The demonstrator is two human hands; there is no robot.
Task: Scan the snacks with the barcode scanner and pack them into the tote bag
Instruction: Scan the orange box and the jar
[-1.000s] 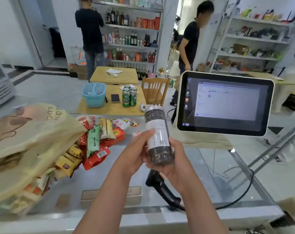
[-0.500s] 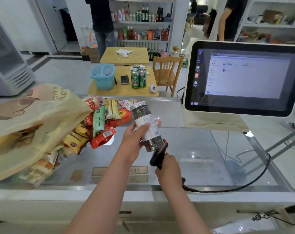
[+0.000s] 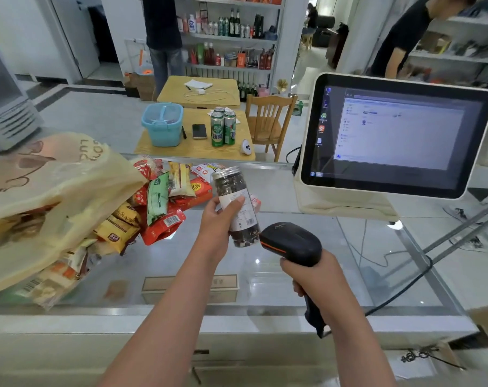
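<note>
Room: small shop, with shelves of bottles (image 3: 231, 26) on the far wall and two people standing by the shelving. A wooden table (image 3: 198, 152) beyond carries a blue tub (image 3: 162, 127), green cans (image 3: 223, 127) and a phone (image 3: 199, 131).
Bench: glass-topped bench (image 3: 181, 258) running across in front of the person.
Tote bag: cream tote bag (image 3: 50, 191) slumped on its side at the left end of the bench, mouth facing the middle, packets showing inside.
Screen: lit till screen (image 3: 396, 135) at the right rear of the bench, tilted back.
Snacks: heap of snack packets (image 3: 164, 202) in red, yellow and green, lying at the bag's mouth and touching it.
Jar: clear jar (image 3: 235, 205) with metal lid, white label and dark contents, held above the bench between heap and screen, top leaning slightly left.
Left hand: left hand (image 3: 217, 224) grips the jar from its left side, thumb laid across the label.
Scanner: black barcode scanner (image 3: 293, 241), nose just beside the jar's lower end and pointing at it. Its cable (image 3: 404, 289) trails off right over the glass.
Right hand: right hand (image 3: 318, 277) has its fingers wrapped round the scanner's handle, clear of the bench.
</note>
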